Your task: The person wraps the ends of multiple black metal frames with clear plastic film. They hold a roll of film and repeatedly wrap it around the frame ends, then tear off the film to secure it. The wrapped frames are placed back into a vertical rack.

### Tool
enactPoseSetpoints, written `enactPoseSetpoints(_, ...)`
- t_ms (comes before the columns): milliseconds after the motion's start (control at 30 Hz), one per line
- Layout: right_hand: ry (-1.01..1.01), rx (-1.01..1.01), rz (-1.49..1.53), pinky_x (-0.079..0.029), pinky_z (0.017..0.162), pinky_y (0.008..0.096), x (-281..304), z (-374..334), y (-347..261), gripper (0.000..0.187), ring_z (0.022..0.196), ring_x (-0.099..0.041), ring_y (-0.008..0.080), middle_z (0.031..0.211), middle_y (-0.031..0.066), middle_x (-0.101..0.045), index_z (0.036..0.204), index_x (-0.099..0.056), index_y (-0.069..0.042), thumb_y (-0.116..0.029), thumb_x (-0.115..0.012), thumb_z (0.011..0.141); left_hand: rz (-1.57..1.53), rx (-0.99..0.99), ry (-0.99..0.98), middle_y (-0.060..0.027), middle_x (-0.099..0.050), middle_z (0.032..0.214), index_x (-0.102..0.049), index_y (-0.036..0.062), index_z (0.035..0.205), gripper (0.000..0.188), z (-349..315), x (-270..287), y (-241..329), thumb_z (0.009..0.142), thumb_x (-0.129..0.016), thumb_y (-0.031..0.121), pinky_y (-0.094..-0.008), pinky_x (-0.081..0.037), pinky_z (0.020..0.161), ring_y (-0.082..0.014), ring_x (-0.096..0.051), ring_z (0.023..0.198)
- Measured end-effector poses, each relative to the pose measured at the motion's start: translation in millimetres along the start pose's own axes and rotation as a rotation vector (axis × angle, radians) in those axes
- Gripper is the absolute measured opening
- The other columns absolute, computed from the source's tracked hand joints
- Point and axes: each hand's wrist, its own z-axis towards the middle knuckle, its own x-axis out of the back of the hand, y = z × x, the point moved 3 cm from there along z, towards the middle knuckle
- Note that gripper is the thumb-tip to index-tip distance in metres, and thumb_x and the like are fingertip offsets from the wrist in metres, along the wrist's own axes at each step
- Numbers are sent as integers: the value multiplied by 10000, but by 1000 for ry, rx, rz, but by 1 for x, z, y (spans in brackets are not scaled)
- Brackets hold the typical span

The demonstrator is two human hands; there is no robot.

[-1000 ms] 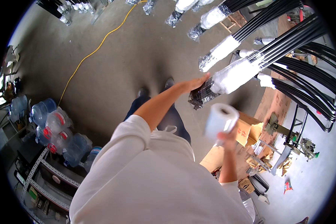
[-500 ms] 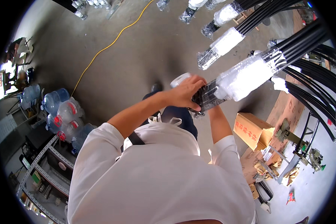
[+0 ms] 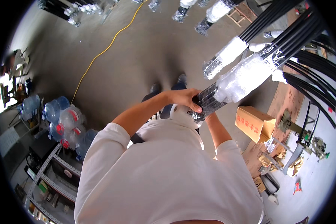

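A bundle of black tubes (image 3: 302, 30) runs in from the upper right. White padding (image 3: 240, 80) under clear film wraps it, and its near end is a black, film-wrapped section (image 3: 212, 99). My left hand (image 3: 184, 99) is closed on that black end, its thumb on the near side and its fingertips hidden behind. Only the wrist side of my right hand (image 3: 211, 118) shows, below the bundle; its fingers are hidden behind the end. A white roll (image 3: 180, 112), which looks like wrapping film, is by my waist just under my left hand. What supports it is hidden.
More wrapped bundle ends (image 3: 226, 52) hang at the upper right. An open cardboard box (image 3: 252, 121) stands at right. Large water bottles (image 3: 58, 106) and a metal shelf rack (image 3: 44, 168) are at left. A yellow cable (image 3: 108, 48) crosses the floor.
The white roll has gone from beyond my left hand to near my waist. My left hand has shifted slightly nearer on the bundle's end. The view has moved slightly, showing both shoes.
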Motion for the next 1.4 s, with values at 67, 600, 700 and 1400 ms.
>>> enactPoseSetpoints(67,65,-8,19,-493,733,286,4,-21,13,347,868,-581,159,1013,60,-581,1106,-523,-76,-275,-550,823,21,-58,47,-97,-538,1089,-430,-25,1172,695,2,-13,7,646,-763,284,-324,-347,930,-193,-472,1049)
enactPoseSetpoints(600,334,252,-292,-351,733,265,-42,-92,42,655,885,-420,135,949,56,-454,1160,-384,-47,-329,-647,631,-191,118,12,-159,-489,1198,-417,23,1212,685,3,7,12,665,-723,298,-426,-407,901,-323,-523,1042)
enactPoseSetpoints(700,210,325,-362,-336,832,293,-38,-91,48,713,960,-434,188,1016,95,-460,1201,-365,-25,-296,-632,598,-167,170,11,-168,-474,1210,-403,27,1222,684,4,18,16,678,-711,303,-428,-402,904,-320,-519,1045)
enactPoseSetpoints(1400,292,632,-930,-448,739,341,-99,-120,29,648,855,-566,310,983,245,-540,1118,-420,88,-332,-639,675,1299,190,370,-133,-528,1058,-387,33,1186,844,-80,-107,59,477,-809,210,-364,-455,784,-281,-541,943)
